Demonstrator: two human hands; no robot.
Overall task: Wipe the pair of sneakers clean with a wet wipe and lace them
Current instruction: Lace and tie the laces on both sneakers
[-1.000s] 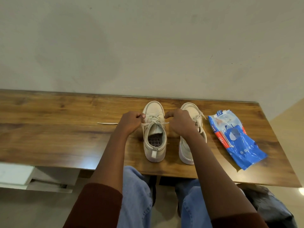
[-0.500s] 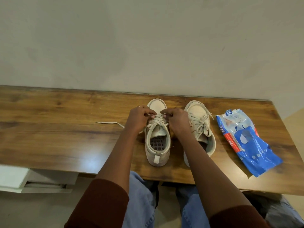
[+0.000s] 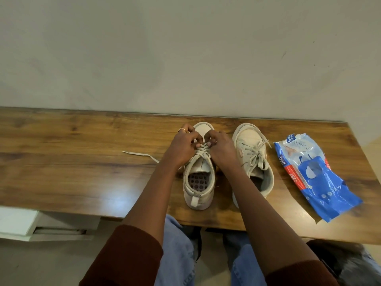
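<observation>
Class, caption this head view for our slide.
Left hand and right hand pinch laces on one sneaker; other sneaker stands beside.

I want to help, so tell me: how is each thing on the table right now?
Sneaker at the hands, upright, its lace pinched by both hands.
Other sneaker, laced, tilted sideways.
Lace end, loose on the table.
Wipes pack, lying flat; flap unclear.
Left hand, pinching the lace.
Right hand, pinching the lace.

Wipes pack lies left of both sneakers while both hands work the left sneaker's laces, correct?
Not quite. The head view shows the wipes pack on the right, beyond the right sneaker, not on the left. The left hand and right hand do work the laces of the left sneaker.
</observation>
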